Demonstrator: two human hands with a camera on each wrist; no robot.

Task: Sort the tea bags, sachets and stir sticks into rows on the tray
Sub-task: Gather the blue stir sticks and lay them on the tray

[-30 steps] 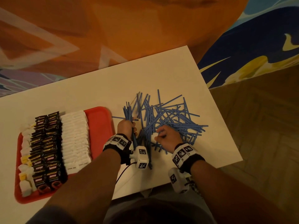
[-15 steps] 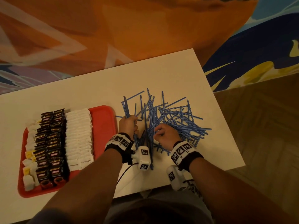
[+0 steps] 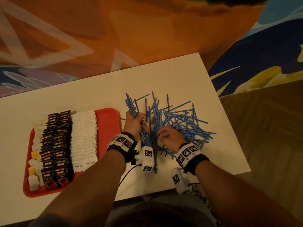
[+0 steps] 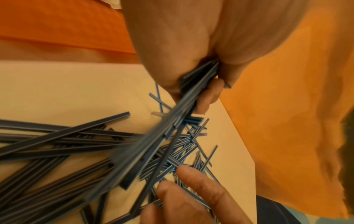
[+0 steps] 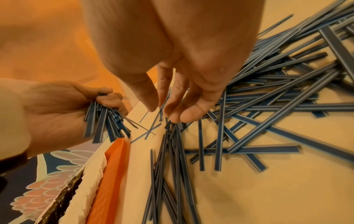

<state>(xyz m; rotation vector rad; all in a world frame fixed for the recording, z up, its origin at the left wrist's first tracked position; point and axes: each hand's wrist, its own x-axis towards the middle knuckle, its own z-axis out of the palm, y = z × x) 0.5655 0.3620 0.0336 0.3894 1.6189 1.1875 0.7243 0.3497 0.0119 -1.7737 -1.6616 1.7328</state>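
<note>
While my left hand [image 3: 133,122] squeezes a bunch of blue stir sticks [image 3: 131,105] above the worktop [image 3: 82,92], my right hand [image 3: 168,136] dips bent fingers [image 5: 178,112] into the loose pile [image 3: 180,123]; I cannot tell if they pinch a stick yet. The pile lies just beside the red tray [image 3: 108,122], where dark sachets [image 3: 55,145] and white sachets [image 3: 83,140] sit in rows. The sticks look thin, light and slippery, I think. Grabbing them near the middle should stop them sliding out.

A white table [image 3: 91,94] is seen set against an orange patterned wall [image 3: 147,30], with wooden parquet flooring [image 3: 270,136] alongside.
</note>
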